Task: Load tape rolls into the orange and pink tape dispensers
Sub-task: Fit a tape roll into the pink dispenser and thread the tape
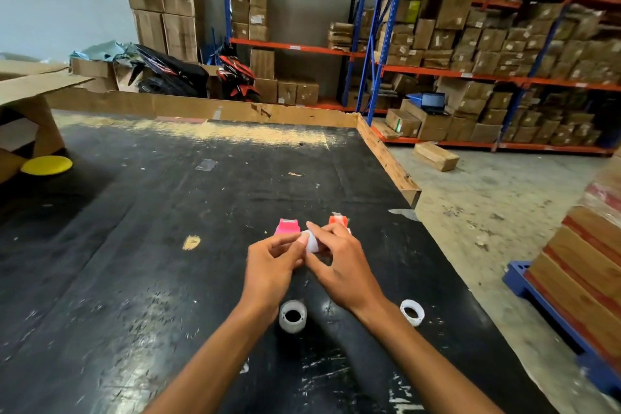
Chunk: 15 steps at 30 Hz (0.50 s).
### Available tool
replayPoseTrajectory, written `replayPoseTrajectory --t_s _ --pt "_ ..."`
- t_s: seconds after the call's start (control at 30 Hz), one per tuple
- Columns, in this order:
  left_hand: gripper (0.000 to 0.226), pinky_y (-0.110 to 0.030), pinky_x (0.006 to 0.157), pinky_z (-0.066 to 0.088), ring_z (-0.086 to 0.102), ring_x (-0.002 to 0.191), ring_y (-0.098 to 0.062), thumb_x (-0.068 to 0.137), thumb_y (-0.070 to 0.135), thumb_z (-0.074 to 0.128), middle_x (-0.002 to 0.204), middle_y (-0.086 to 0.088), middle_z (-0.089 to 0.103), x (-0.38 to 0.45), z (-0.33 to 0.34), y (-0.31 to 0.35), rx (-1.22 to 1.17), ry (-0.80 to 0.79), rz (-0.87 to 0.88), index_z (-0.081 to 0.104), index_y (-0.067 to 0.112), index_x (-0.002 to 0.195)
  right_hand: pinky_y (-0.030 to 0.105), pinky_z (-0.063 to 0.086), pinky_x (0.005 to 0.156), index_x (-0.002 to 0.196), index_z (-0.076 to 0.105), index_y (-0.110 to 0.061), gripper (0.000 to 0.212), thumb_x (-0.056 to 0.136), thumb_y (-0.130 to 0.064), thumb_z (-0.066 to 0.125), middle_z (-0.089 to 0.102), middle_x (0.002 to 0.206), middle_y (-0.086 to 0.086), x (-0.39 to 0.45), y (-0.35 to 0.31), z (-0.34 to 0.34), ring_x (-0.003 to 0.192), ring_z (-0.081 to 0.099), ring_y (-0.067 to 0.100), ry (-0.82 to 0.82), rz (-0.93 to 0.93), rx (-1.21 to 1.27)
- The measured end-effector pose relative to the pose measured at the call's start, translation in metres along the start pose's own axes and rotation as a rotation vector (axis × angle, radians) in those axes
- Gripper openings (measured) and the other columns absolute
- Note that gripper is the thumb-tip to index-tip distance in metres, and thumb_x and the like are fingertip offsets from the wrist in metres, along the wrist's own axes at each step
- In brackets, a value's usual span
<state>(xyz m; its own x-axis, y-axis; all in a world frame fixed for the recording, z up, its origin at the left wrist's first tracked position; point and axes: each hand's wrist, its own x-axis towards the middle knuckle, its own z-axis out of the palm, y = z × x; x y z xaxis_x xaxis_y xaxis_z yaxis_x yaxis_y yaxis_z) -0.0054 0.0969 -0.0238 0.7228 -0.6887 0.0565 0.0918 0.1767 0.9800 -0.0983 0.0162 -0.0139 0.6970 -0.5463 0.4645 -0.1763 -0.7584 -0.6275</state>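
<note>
Both hands meet over the black table (pixel 168 245) around a small white tape roll (pixel 312 242). My left hand (pixel 272 265) pinches its left side with thumb and fingertips. My right hand (pixel 339 262) grips it from the right and above. Just beyond the hands stands the pink tape dispenser (pixel 287 227), and the orange tape dispenser (pixel 338 220) shows partly behind my right fingers. Nearer to me, a clear tape roll (pixel 292 316) lies flat between my forearms, and a white empty core ring (pixel 412 312) rests to the right of my right wrist.
A raised cardboard rim (pixel 386 158) borders the table's far and right edges. A yellow disc (pixel 46 165) lies at the far left under folded cardboard. To the right are a concrete floor, a blue pallet with stacked boxes (pixel 584 279), and shelves of cartons behind.
</note>
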Motion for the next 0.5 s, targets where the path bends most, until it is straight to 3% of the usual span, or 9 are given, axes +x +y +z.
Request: replayPoseTrajectory --t_s 0.1,0.17,0.33,0.43,0.5 --pt "0.015 -0.023 0.074 0.056 0.071 0.081 -0.012 0.083 0.010 0.068 0.083 0.000 0.079 -0.006 0.004 -0.005 -0.016 -0.035 0.020 0.076 0.019 0.090 0.041 0.050 0.091 0.129 0.057 -0.012 0.042 0.088 -0.019 0.061 0.065 0.109 0.015 -0.012 0.000 0.000 0.107 0.059 0.024 0.071 0.009 -0.065" --pt "0.015 -0.021 0.074 0.057 0.071 0.081 -0.011 0.082 0.009 0.068 0.085 -0.001 0.079 -0.008 0.005 -0.008 -0.034 -0.049 0.020 0.076 0.016 0.094 0.042 0.053 0.087 0.126 0.059 -0.012 0.041 0.086 -0.019 0.063 0.070 0.106 0.013 -0.017 0.002 -0.003 0.104 0.063 0.025 0.095 0.005 -0.089" --pt "0.018 -0.020 0.075 0.058 0.073 0.081 -0.015 0.083 0.007 0.065 0.083 -0.006 0.078 -0.011 0.002 -0.007 -0.176 -0.105 -0.067 0.073 0.003 0.098 0.019 0.054 0.080 0.111 0.069 -0.009 0.035 0.077 -0.014 0.076 0.075 0.098 0.006 -0.020 0.001 -0.014 0.087 0.068 0.009 0.138 0.124 0.112" --pt "0.016 -0.017 0.070 0.058 0.073 0.075 -0.012 0.084 0.005 0.063 0.076 -0.006 0.078 -0.013 0.000 -0.005 -0.228 -0.135 -0.125 0.071 0.000 0.096 0.017 0.055 0.069 0.087 0.073 -0.005 0.014 0.075 -0.011 0.078 0.075 0.079 0.002 -0.022 -0.002 -0.017 0.074 0.070 0.009 0.146 0.182 0.199" --pt "0.013 -0.017 0.069 0.058 0.073 0.073 -0.011 0.085 0.003 0.062 0.074 -0.005 0.077 -0.015 -0.001 -0.003 -0.257 -0.136 -0.160 0.071 0.001 0.094 0.016 0.055 0.068 0.082 0.073 -0.004 0.010 0.075 -0.009 0.078 0.074 0.076 0.001 -0.024 -0.002 -0.018 0.072 0.070 0.008 0.124 0.192 0.214"
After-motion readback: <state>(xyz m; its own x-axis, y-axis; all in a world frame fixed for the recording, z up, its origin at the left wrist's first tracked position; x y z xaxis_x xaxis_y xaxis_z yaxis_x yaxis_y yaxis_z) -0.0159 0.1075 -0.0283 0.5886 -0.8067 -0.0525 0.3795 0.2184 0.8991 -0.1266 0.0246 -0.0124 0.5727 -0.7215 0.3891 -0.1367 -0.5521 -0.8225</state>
